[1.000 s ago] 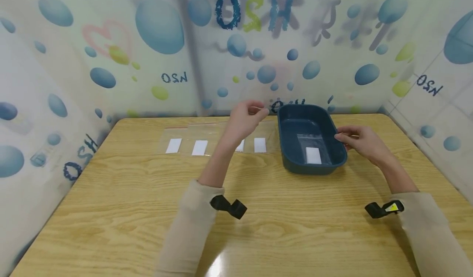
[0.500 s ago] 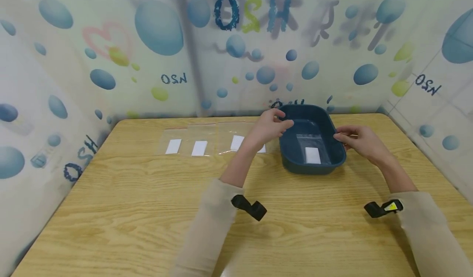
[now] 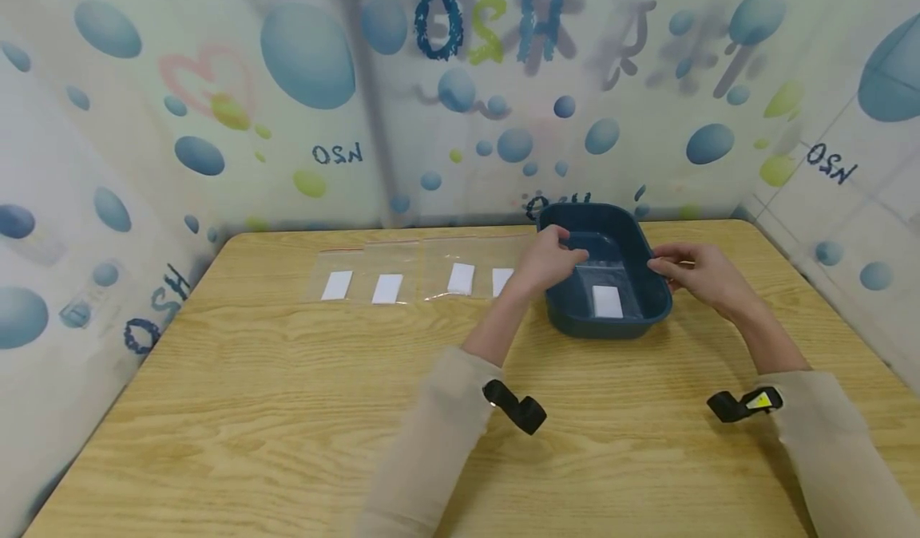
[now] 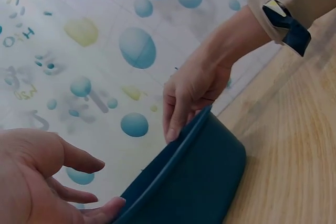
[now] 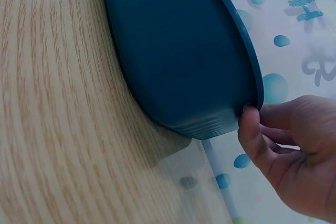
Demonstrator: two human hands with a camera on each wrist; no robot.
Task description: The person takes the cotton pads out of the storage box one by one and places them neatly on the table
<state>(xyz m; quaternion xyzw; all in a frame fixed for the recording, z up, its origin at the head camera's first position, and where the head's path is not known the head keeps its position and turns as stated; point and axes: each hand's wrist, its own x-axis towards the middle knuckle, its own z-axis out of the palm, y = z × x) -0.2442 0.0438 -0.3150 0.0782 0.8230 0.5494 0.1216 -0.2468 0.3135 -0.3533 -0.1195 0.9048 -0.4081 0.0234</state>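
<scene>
A dark blue plastic bin (image 3: pixel 600 329) stands at the right rear of the table. My right hand (image 3: pixel 700 274) pinches its right rim between thumb and fingers, as the right wrist view also shows on the bin wall (image 5: pixel 173 51). Over the left rim reaches my left hand (image 3: pixel 548 263), fingers loosely apart and partly inside; in the left wrist view a fingertip meets or overlaps the rim, and no object shows between the fingers. Inside the bin lies a clear zip bag with a white card (image 3: pixel 607 302). Left of the bin, several similar bags hold white cards (image 3: pixel 388 288).
The wooden table (image 3: pixel 287 410) runs back to a patterned wall covering (image 3: pixel 460 123). The bags lie in a row along its rear, the rightmost card (image 3: pixel 502 281) partly behind my left arm. Each sleeve carries a black strap mount (image 3: pixel 513 406).
My left hand has moved right and slightly nearer, from above the bags to over the bin's left rim. The right hand keeps its grip, and the bin stays nearly still.
</scene>
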